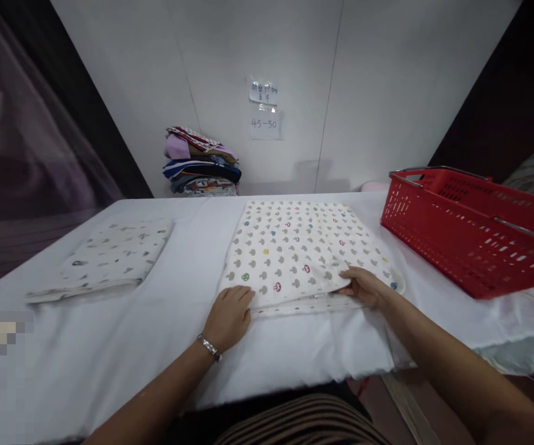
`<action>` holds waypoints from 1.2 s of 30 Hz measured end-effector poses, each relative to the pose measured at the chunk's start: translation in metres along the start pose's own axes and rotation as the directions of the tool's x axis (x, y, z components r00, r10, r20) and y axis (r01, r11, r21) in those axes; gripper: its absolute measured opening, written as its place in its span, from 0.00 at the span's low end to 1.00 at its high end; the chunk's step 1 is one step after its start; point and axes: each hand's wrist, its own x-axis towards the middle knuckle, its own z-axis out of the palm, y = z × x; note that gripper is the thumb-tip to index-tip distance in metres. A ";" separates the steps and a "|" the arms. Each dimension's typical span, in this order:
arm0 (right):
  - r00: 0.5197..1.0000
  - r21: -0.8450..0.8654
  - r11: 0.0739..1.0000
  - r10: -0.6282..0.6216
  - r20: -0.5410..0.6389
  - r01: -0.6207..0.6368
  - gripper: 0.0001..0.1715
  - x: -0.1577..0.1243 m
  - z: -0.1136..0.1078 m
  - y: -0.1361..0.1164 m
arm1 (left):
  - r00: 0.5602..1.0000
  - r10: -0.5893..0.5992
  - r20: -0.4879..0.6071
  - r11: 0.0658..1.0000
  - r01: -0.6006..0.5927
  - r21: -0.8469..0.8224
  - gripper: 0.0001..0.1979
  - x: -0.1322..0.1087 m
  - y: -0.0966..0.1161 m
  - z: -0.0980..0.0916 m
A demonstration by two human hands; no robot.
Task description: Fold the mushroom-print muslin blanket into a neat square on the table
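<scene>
A folded white cloth printed with small coloured mushrooms (295, 247) lies on the white table (109, 346) in front of me. My left hand (228, 317) rests at its near left corner, fingers curled over the edge of the cloth. My right hand (363, 287) is at the near right edge, fingers pinching the top layer of the same cloth. A metal bracelet sits on my left wrist.
A second folded patterned cloth (109, 259) lies to the left. A red plastic basket (471, 228) with metal handles stands at the right. A pile of folded coloured clothes (199, 162) sits at the back by the wall, under two paper notes (264, 110).
</scene>
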 end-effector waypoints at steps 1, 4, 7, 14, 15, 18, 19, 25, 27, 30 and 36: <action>1.000 0.013 1.000 -0.003 0.002 0.003 0.15 0.003 -0.001 -0.001 | 1.000 -0.005 -0.006 1.000 0.005 0.012 0.21 0.000 -0.001 -0.001; 1.000 0.043 0.999 -0.019 -0.008 0.019 0.14 0.008 -0.001 -0.015 | 0.999 -0.035 0.000 0.998 0.035 0.045 0.23 0.002 -0.002 -0.005; 0.989 0.067 0.987 -0.141 -0.038 0.143 0.13 0.003 -0.006 -0.051 | 0.994 -0.106 0.022 0.991 0.103 0.090 0.24 0.007 0.000 -0.011; 0.869 -0.015 0.879 -0.473 -0.147 0.476 0.16 -0.032 -0.072 -0.098 | 0.993 -0.109 -0.051 0.993 0.111 0.040 0.20 0.015 0.026 -0.011; 0.890 -0.090 0.914 -0.406 -0.209 0.396 0.17 -0.033 -0.082 -0.089 | 0.994 -0.097 -0.054 0.995 0.099 0.027 0.20 0.014 0.030 -0.008; 0.917 -0.251 0.963 -0.187 -0.351 0.100 0.18 -0.031 -0.103 -0.050 | 0.996 -0.082 -0.032 0.997 0.082 0.011 0.19 0.011 0.037 0.000; 0.917 -0.273 0.961 -0.155 -0.368 0.052 0.18 -0.029 -0.107 -0.039 | 0.996 -0.082 -0.025 0.996 0.083 0.014 0.19 0.010 0.036 0.003; 0.919 -0.370 0.929 -0.139 -0.368 -0.008 0.12 -0.029 -0.106 -0.031 | 0.986 -0.162 -0.034 0.985 0.164 0.052 0.12 0.004 0.025 0.004; 0.921 -0.390 0.920 -0.187 -0.343 0.042 0.10 -0.035 -0.105 -0.044 | 0.982 -0.178 -0.067 0.984 0.179 0.006 0.11 0.004 0.025 0.000; 0.902 -0.416 0.900 -0.282 -0.327 0.131 0.09 -0.044 -0.109 -0.059 | 0.970 -0.179 -0.165 0.984 0.172 -0.055 0.10 0.005 0.029 -0.005; 0.896 -0.523 0.851 -0.197 -0.399 -0.046 0.05 -0.046 -0.119 -0.041 | 0.993 -0.114 0.026 0.992 0.115 -0.055 0.11 -0.001 0.030 0.001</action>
